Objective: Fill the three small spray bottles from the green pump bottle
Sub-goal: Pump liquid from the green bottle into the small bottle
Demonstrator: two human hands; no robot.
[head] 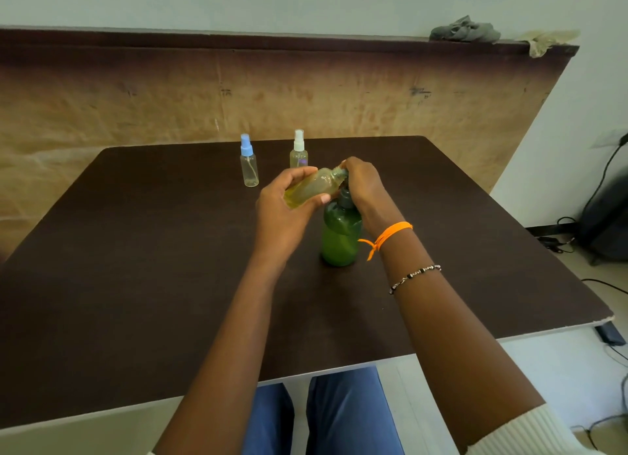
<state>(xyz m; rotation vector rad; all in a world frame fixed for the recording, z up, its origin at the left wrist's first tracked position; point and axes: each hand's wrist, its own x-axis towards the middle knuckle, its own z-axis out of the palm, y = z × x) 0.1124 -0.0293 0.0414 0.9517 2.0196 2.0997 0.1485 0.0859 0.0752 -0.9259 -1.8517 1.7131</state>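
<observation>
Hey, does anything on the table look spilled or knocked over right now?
Nothing stands out. No spill shows on the table; the green pump bottle and both capped spray bottles stand upright. The tilted bottle is held by both hands.

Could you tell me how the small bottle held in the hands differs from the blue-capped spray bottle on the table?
The held bottle lies tilted in the left hand, while the blue-capped spray bottle stands upright on the table. The held bottle shows yellowish liquid; the blue-capped one looks nearly empty. The held bottle's neck is bare, with the right hand at it; the other keeps its cap on. Both are small and clear.
</observation>
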